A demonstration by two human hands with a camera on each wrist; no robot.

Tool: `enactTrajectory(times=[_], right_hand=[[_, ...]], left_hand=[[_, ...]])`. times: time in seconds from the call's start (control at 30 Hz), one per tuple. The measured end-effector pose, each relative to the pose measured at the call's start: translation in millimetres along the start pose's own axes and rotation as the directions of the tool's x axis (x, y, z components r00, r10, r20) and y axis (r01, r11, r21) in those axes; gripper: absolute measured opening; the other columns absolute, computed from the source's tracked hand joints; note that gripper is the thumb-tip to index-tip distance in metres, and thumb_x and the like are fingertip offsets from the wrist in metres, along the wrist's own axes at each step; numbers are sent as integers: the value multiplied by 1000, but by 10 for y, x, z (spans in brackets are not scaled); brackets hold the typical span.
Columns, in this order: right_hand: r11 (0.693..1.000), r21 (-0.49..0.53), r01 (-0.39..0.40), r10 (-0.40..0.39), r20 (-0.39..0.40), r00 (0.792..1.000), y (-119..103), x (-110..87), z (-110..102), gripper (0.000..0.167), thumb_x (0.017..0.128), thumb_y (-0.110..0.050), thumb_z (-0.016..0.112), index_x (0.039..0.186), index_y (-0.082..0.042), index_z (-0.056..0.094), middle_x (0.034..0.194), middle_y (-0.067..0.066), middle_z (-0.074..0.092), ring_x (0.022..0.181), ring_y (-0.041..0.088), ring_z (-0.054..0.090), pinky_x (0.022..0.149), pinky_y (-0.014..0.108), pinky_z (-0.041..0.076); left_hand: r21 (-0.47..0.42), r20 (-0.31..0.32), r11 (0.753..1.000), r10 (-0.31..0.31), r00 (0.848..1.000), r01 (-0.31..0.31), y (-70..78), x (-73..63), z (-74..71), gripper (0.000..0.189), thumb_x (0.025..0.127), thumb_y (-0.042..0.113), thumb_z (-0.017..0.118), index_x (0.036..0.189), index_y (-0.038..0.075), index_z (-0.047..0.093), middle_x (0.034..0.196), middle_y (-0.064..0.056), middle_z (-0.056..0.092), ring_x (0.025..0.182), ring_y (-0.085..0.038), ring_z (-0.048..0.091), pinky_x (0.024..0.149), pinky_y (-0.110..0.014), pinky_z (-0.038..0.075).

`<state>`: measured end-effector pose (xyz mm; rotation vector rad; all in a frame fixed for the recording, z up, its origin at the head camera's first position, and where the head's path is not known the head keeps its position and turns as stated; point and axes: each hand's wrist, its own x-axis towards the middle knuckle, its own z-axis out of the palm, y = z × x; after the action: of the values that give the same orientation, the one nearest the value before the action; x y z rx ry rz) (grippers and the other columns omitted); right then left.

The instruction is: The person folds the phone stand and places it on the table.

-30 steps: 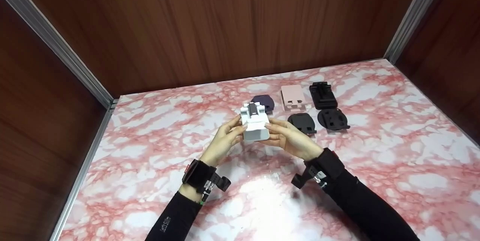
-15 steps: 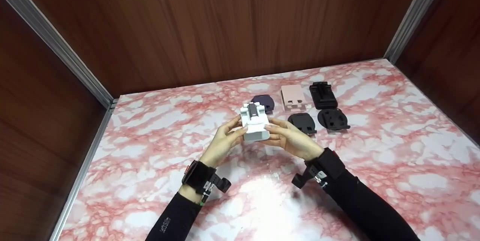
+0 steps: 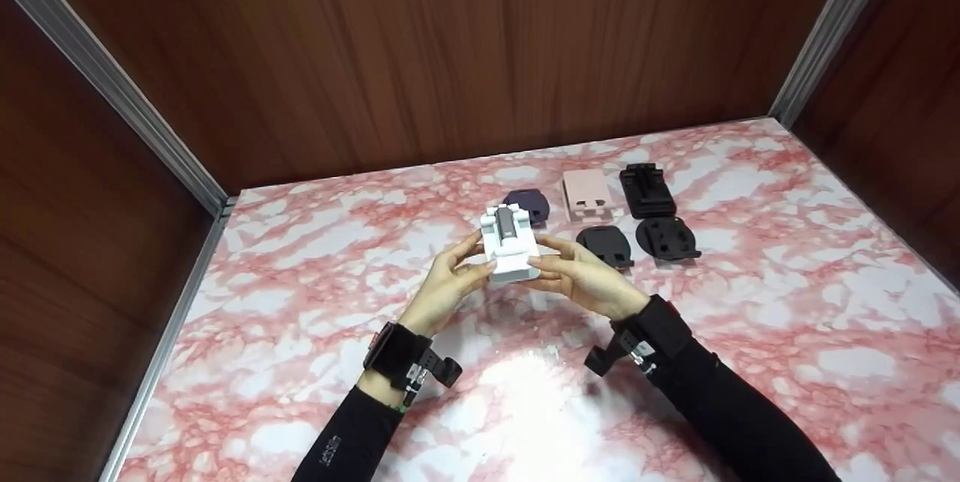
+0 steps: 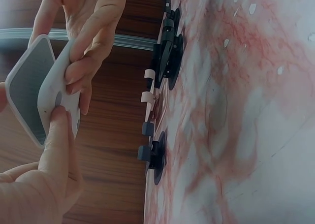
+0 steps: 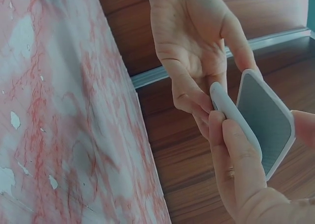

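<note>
A white folding phone stand (image 3: 511, 266) with a grey strip in its hinge arm is held above the table between both hands. My left hand (image 3: 439, 288) grips its left edge, thumb on the near corner. From the other side my right hand (image 3: 592, 283) grips the right edge the same way. In the left wrist view the stand's two plates (image 4: 30, 86) are apart at an angle, one with a grey pad. The right wrist view shows the padded plate (image 5: 266, 120) with fingers on both plates.
Behind the hands, on the marbled table (image 3: 315, 302), lie a dark purple stand (image 3: 529, 205), a pink stand (image 3: 586, 191) and several black ones, including a rectangular one (image 3: 646, 191) and two round ones (image 3: 604, 243). Wood-grain panels (image 3: 450, 55) enclose the table.
The stand's near plate has tilted, so its front face looks thinner and more of the top and grey strip shows. Both hands stay nearly in place, the thumbs slightly lower.
</note>
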<state>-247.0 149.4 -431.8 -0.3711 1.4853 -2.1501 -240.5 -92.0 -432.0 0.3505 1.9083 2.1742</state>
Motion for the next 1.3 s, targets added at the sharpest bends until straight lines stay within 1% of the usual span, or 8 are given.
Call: enactTrajectory(times=[0.23,0.5,0.77,0.93,1.1,1.17,1.23,1.3], right_hand=[[1000,-13,6,-6,7,1000,14,6,-18,75,112,2,53,169,16,7,132,11,69,116,14,74,112,34,58],[999,-32,7,-6,9,1000,12,15,-32,73,111,7,51,169,16,8,134,11,68,118,14,74,116,38,55],[997,-82,7,-7,-3,1000,27,8,-23,74,110,11,51,170,16,8,136,18,68,116,15,74,115,38,57],[996,-95,4,-5,-6,1000,34,10,-21,74,110,13,50,170,16,7,133,16,71,114,15,74,114,39,57],[997,-80,10,-11,-14,1000,43,22,-19,75,109,15,50,170,17,5,130,15,74,112,14,75,110,35,60],[996,-85,11,-12,-14,1000,49,25,-24,75,109,15,50,169,17,5,129,15,74,111,14,75,109,34,60],[996,-85,10,-12,-16,1000,53,25,-27,74,109,15,50,169,17,6,129,15,74,111,14,75,109,34,60],[997,-72,9,-11,-17,1000,52,22,-24,74,109,15,50,169,17,6,128,14,75,111,14,75,108,33,61]], left_hand=[[-5,4,1000,9,1000,-9,-27,0,-8,70,105,-10,59,167,-16,27,154,-38,50,97,-6,69,91,-18,59],[-10,5,1000,14,1000,-14,-35,-5,-14,72,103,-13,60,167,-16,26,154,-39,49,101,-8,70,95,-19,60],[34,7,999,16,1000,-17,-60,-12,-30,74,102,-13,62,167,-15,26,155,-39,49,102,-10,70,95,-20,61],[61,-2,998,23,1000,-23,-73,-16,-29,76,101,-14,63,167,-15,27,156,-39,49,103,-10,69,94,-20,61],[95,-18,995,41,999,-39,-67,-21,-15,76,99,-15,65,166,-15,29,155,-38,51,101,-11,69,92,-20,62],[106,-25,994,37,999,-34,-60,-26,-9,77,99,-15,66,166,-15,30,154,-38,51,101,-11,68,91,-20,62],[123,-30,992,29,999,-25,-58,-26,-9,77,99,-14,67,167,-13,31,154,-37,52,103,-13,68,91,-20,62],[148,-30,989,21,999,-17,-57,-25,-12,75,101,-12,66,167,-13,31,156,-36,52,109,-20,69,93,-22,61]])
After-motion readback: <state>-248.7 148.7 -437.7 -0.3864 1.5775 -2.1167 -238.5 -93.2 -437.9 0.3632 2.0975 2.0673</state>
